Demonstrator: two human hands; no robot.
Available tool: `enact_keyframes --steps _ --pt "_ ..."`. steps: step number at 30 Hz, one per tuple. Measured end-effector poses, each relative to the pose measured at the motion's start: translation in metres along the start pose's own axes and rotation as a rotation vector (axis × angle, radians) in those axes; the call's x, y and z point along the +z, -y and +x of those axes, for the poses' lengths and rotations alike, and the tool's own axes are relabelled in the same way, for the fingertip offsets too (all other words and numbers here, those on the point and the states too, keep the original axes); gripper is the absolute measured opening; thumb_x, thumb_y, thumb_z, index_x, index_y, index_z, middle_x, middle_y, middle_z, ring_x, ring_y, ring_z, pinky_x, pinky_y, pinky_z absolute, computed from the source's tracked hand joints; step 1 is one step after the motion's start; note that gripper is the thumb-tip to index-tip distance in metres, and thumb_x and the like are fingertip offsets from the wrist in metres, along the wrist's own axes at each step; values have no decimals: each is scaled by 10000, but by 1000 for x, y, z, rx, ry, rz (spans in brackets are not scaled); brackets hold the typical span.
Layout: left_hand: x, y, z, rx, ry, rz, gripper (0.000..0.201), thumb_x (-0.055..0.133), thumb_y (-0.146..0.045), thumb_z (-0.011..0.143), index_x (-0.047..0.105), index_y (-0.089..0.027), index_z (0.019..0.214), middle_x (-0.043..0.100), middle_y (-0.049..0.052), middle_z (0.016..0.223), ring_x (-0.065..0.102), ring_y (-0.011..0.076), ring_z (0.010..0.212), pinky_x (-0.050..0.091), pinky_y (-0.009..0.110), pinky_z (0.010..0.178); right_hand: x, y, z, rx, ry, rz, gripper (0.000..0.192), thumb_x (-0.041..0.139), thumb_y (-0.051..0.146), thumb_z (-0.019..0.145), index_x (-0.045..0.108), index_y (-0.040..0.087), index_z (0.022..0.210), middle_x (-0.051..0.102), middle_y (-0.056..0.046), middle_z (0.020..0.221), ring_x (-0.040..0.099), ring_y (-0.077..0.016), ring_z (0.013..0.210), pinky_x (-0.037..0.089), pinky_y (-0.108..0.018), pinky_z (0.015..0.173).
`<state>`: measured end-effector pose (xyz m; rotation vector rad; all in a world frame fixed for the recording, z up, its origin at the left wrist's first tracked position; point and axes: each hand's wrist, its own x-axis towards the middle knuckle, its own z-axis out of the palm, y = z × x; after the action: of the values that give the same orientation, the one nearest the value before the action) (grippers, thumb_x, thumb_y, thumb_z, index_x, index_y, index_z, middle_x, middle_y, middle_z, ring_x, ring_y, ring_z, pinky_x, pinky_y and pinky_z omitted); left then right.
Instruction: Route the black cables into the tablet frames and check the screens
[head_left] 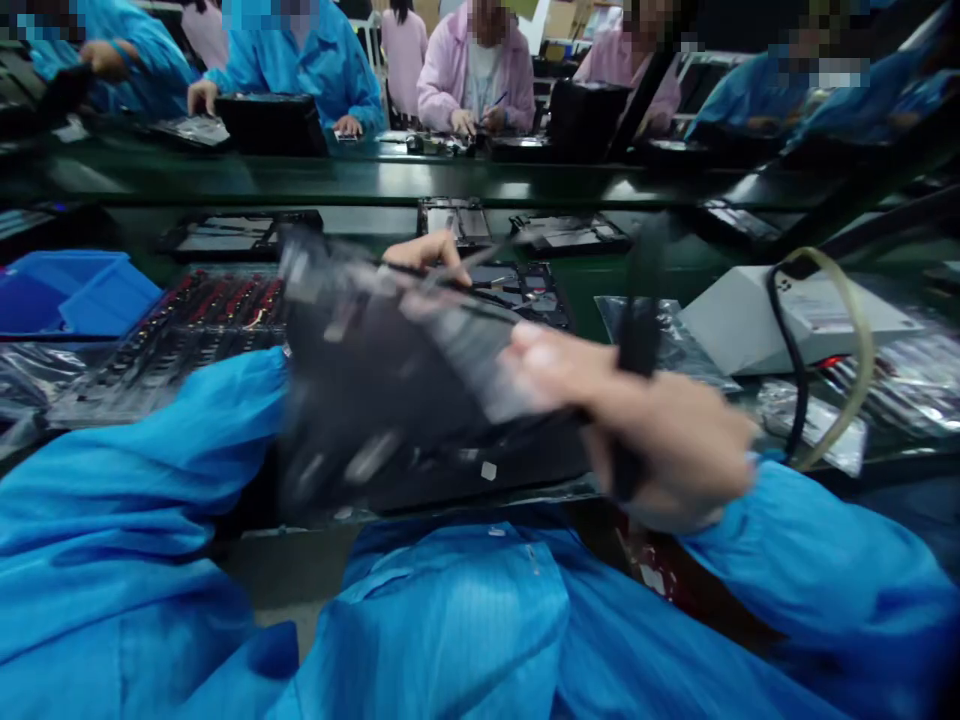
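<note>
Dark flat panel, blurred, tilted up off the desk, lifted in front of the chest between both hands. Far top edge pinched by the left hand, fingers curled over the rim, the rest of that hand hidden behind the panel. Near right edge gripped by the right hand, thumb lying across the panel's face, grip clamped together with a thin black tool standing upright out of the fist. So, panel spanning from one grip to the other, lower left corner over the blue left sleeve.

Just behind the panel, flat on the desk: an open dark tray with parts. To the left, a rack of small red and black parts, then a blue bin. To the right, shiny plastic bags and a white box, crossed by a black cable and a yellowish tube. Further back, more flat dark panels laid along the green desk. Across it, seated people in blue and pink coats, hands busy at their own pieces.
</note>
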<state>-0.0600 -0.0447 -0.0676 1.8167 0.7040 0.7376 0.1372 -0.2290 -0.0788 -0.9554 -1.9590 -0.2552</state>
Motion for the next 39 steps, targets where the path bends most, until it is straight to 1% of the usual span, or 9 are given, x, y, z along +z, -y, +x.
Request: enact_keyframes --steps 4,8,13,20,24,28,32,35,39 --pt "-17 37 -18 11 61 197 452 783 -449 719 595 -202 1048 716 47 977 696 214 958 535 286 840 27 2 -37 -365 114 -209 262 545 174 989 699 177 1202 702 -117 1277 630 -255 1270 552 -408 1085" --pt "-47 66 -54 -142 73 705 365 547 -549 909 642 -204 981 673 42 775 650 215 693 465 295 672 35 0 -69 -274 191 -211 261 561 131 969 710 151 1182 696 -143 1273 641 -277 1249 567 -439 1054" --pt "-54 88 -96 -124 161 906 519 378 -624 974 609 -207 1180 621 117 1169 604 303 1100 455 418 989 38 7 -81 -231 264 -233 264 551 124 981 711 139 1190 729 -145 1208 669 -281 1208 586 -438 1020" --pt "-22 84 -123 -369 -55 547 547 501 -657 881 507 -208 1194 589 140 1254 561 356 1226 466 550 1054 55 5 -94 -201 253 -205 251 622 178 965 709 153 1199 730 -129 1216 660 -291 1223 568 -481 1043" --pt "9 51 -132 -536 -112 -71 777 738 -505 803 263 -339 1396 609 102 1342 673 289 1118 599 436 888 60 3 -98 -225 199 -204 283 664 166 934 699 150 1213 693 -130 1291 620 -311 1276 539 -509 1078" --pt "20 21 -136 -455 -314 -259 950 815 -365 707 263 -351 1480 615 87 1350 703 248 1023 605 303 729 49 0 -92 -258 172 -127 265 652 177 943 685 157 1205 669 -128 1324 582 -264 1325 485 -485 1142" --pt "-32 2 -125 -303 -647 -174 807 790 -263 697 450 -277 1429 685 22 1194 653 170 917 550 241 711 28 -21 -74 -298 97 -74 325 699 149 890 668 168 1213 635 -126 1369 542 -288 1364 434 -512 1190" --pt "-109 1 -98 -169 -792 -57 576 759 -250 743 559 -225 1283 688 -44 1067 582 132 940 519 240 803 22 -46 -61 -268 34 -56 509 683 92 862 612 168 1360 595 -130 1419 556 -318 1352 509 -511 1125" --pt "-206 20 -39 -82 -873 69 509 725 -302 797 479 -183 1227 615 -102 955 497 57 931 445 193 886 29 -73 -56 -140 -46 -49 632 654 23 848 559 188 1450 597 -113 1432 573 -333 1334 556 -487 1047"
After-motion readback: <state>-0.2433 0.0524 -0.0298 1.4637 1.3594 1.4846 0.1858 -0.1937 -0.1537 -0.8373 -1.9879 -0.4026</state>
